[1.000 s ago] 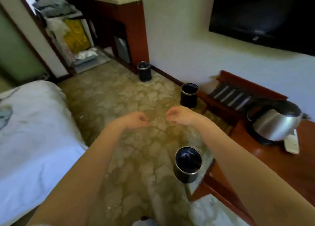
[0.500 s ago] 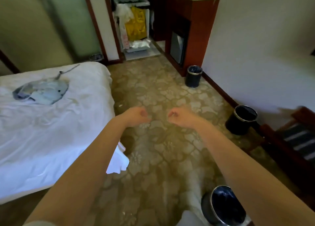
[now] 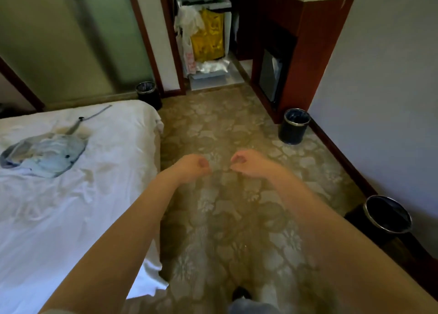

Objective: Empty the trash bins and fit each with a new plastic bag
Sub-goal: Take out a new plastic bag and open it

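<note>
Three black round trash bins with metal rims stand on the patterned carpet. One bin (image 3: 294,127) is beside the wooden cabinet, and something pale shows inside it. A second bin (image 3: 388,215) sits against the right wall, its inside dark. The third bin (image 3: 147,93) stands past the far corner of the bed. My left hand (image 3: 193,165) and my right hand (image 3: 246,163) are stretched out side by side above the carpet, a small gap between them. Both have their fingers curled in and hold nothing.
A white bed (image 3: 71,183) with a blue-grey cloth (image 3: 45,156) on it fills the left. A housekeeping cart (image 3: 206,36) with a yellow bag and white plastic bags stands in the doorway ahead. The wooden cabinet (image 3: 294,53) juts out from the right wall.
The view has swung left and forward: the desk with the kettle and the nearest bin have dropped out of sight, and the bed and doorway cart came in. Both hands stay curled in front.
</note>
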The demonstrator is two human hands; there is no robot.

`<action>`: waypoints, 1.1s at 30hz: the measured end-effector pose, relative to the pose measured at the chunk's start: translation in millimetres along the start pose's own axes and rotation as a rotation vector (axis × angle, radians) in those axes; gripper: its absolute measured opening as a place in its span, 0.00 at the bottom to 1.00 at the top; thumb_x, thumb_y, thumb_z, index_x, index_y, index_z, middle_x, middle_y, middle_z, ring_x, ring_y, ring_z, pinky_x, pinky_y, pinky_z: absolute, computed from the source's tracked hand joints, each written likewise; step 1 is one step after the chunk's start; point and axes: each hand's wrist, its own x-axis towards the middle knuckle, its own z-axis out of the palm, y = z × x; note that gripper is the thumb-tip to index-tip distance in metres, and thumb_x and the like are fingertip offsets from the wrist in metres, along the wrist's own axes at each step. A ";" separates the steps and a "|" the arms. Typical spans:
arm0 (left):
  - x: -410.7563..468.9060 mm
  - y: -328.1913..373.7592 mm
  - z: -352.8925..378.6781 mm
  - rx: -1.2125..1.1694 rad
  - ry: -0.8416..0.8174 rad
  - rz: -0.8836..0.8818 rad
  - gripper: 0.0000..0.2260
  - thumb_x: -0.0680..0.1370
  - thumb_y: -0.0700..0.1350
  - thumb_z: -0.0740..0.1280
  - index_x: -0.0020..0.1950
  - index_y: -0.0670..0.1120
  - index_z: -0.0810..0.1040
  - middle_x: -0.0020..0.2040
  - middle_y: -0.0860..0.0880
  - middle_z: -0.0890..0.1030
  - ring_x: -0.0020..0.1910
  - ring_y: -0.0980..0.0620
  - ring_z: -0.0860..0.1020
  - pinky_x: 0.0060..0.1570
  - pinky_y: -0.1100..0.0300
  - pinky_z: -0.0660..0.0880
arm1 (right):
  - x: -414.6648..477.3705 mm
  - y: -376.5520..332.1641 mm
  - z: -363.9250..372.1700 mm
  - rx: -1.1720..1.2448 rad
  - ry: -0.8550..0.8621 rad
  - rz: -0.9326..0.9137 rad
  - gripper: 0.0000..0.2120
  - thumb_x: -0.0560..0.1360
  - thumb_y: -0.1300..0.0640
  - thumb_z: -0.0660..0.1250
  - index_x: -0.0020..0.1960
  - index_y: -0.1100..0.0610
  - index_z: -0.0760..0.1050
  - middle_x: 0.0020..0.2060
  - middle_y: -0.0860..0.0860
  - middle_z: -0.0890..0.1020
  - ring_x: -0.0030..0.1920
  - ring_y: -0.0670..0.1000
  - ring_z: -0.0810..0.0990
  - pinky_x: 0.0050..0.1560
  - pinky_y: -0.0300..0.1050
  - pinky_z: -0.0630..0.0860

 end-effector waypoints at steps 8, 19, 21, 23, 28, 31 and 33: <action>157.6 5.9 -64.7 -0.042 0.024 -0.028 0.12 0.79 0.47 0.64 0.59 0.42 0.77 0.53 0.47 0.78 0.53 0.49 0.76 0.53 0.56 0.74 | 164.6 10.8 -65.9 0.014 -0.034 -0.002 0.11 0.78 0.54 0.66 0.59 0.57 0.77 0.58 0.54 0.79 0.58 0.54 0.77 0.60 0.48 0.75; 451.8 -22.7 -196.8 -0.070 0.009 0.009 0.13 0.78 0.47 0.67 0.58 0.41 0.79 0.55 0.44 0.80 0.54 0.47 0.78 0.52 0.56 0.74 | 445.5 -22.1 -170.6 -0.055 0.004 0.012 0.13 0.78 0.51 0.66 0.61 0.55 0.77 0.59 0.52 0.79 0.60 0.53 0.76 0.56 0.42 0.72; 498.9 -20.7 -217.4 -0.112 0.022 0.005 0.11 0.77 0.47 0.67 0.57 0.43 0.79 0.55 0.45 0.80 0.52 0.49 0.78 0.50 0.58 0.75 | 487.3 -24.0 -193.5 -0.045 0.028 0.034 0.13 0.78 0.50 0.66 0.61 0.52 0.76 0.59 0.51 0.78 0.60 0.52 0.76 0.53 0.41 0.72; 539.8 -18.4 -232.2 -0.125 0.025 0.024 0.08 0.78 0.47 0.67 0.55 0.46 0.79 0.54 0.47 0.79 0.51 0.52 0.77 0.49 0.60 0.74 | 525.2 -26.4 -211.2 -0.046 0.014 0.050 0.13 0.78 0.49 0.66 0.61 0.51 0.76 0.59 0.51 0.78 0.58 0.52 0.76 0.52 0.41 0.72; 651.9 -14.0 -271.8 -0.127 0.010 0.038 0.10 0.77 0.48 0.67 0.56 0.46 0.78 0.53 0.48 0.79 0.53 0.50 0.77 0.53 0.57 0.75 | 639.1 -24.9 -255.5 -0.021 0.016 0.035 0.14 0.78 0.51 0.65 0.63 0.52 0.76 0.60 0.51 0.78 0.57 0.52 0.77 0.53 0.42 0.74; 731.8 -15.3 -295.4 -0.092 0.013 0.028 0.10 0.77 0.48 0.67 0.56 0.46 0.78 0.53 0.48 0.79 0.53 0.50 0.77 0.53 0.56 0.75 | 716.2 -15.4 -284.2 -0.028 0.002 0.033 0.14 0.78 0.52 0.65 0.63 0.52 0.76 0.60 0.51 0.78 0.58 0.52 0.77 0.56 0.45 0.75; 789.9 -10.3 -315.3 -0.058 0.027 0.012 0.11 0.77 0.48 0.68 0.57 0.46 0.78 0.54 0.47 0.79 0.54 0.49 0.77 0.54 0.56 0.75 | 773.1 -9.0 -310.4 -0.008 -0.022 0.024 0.14 0.78 0.52 0.66 0.62 0.53 0.76 0.59 0.52 0.79 0.58 0.53 0.78 0.59 0.48 0.75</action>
